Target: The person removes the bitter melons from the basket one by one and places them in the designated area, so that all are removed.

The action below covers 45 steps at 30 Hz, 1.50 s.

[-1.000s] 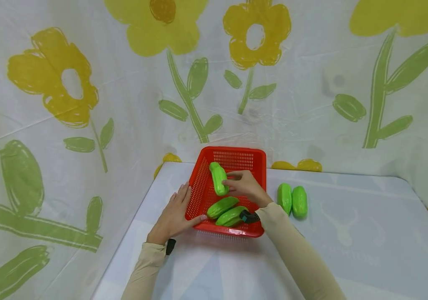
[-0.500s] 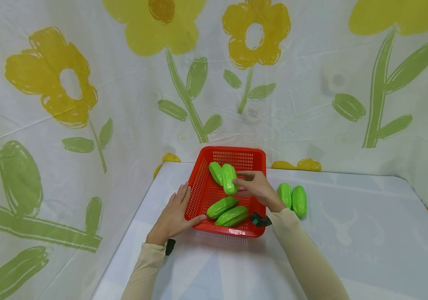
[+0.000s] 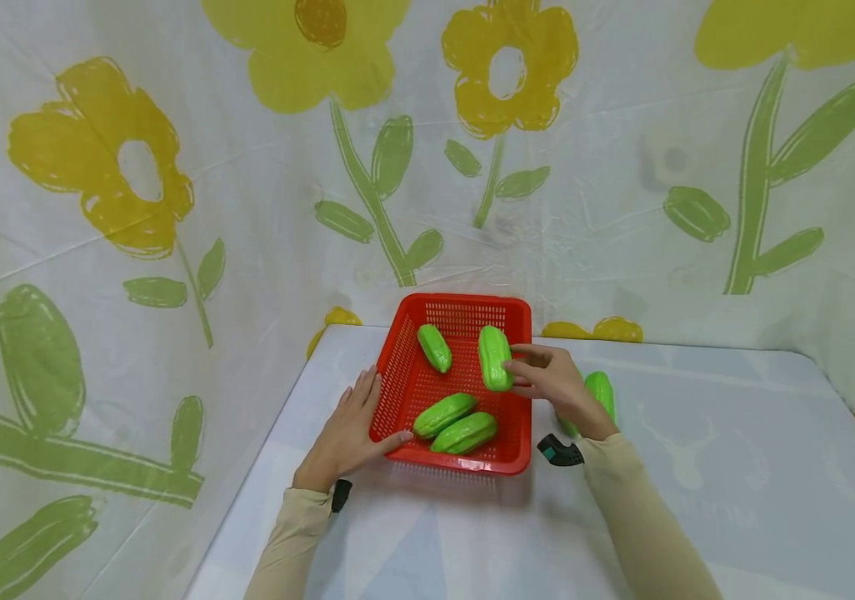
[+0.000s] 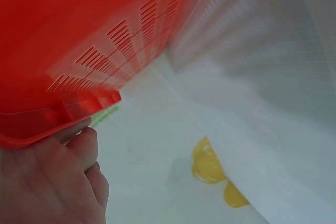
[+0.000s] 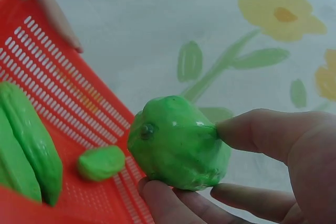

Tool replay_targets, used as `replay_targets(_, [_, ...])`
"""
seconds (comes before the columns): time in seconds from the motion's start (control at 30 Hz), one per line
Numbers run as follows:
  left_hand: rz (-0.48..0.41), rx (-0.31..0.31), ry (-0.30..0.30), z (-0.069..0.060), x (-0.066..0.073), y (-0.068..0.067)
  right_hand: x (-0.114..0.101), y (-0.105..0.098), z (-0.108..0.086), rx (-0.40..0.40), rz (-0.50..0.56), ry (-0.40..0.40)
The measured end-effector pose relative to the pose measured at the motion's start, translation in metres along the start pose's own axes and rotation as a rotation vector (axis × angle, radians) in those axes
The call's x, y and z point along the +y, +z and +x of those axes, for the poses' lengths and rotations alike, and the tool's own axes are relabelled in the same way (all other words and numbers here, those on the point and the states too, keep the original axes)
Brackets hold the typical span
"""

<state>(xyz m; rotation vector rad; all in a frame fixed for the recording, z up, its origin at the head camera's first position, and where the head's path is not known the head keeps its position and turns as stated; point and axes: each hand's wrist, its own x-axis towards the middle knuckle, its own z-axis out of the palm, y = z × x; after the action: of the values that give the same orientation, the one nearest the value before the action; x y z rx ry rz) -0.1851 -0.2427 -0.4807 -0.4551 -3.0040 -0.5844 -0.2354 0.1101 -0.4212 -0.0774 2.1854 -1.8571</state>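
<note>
A green gourd (image 3: 494,358) is pinched between the thumb and fingers of the right hand (image 3: 558,379), the gap being only as wide as the gourd; it is held at the right side of the red basket (image 3: 465,298), and whether its lower end touches the basket cannot be told. In the right wrist view it is seen nearly end-on, so its length is hidden. The left hand (image 3: 348,429) is laid against the basket's left rim with its fingers extended, nothing being grasped; in the left wrist view its fingertips are hidden under the rim. Inside the basket, two gourds (image 3: 445,415) are laid side by side near the front, and a single gourd (image 3: 435,348) is seen toward the back left. On the table (image 3: 697,433), two more green shapes (image 3: 602,393) are partly covered by the right hand and wrist, one of them almost wholly.
</note>
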Motion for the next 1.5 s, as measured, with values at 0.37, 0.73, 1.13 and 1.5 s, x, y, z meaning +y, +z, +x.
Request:
replay_targets(0.37, [-0.009,0.006,-0.006,-0.001,0.0,-0.001,0.01,-0.033,-0.018,0.053,-0.006,0.005])
replay_targets(0.73, [-0.004,0.014,-0.001,-0.003,0.002,-0.002,0.027,-0.057,-0.035,0.1,-0.009,0.004])
replay_targets(1.13, [-0.003,0.026,0.004,-0.001,0.001,0.0,0.04,-0.078,-0.045,0.156,0.016,-0.007])
replay_targets(1.5, [-0.014,0.018,-0.003,0.0,0.002,0.0,0.054,-0.092,-0.058,0.22,0.018,0.001])
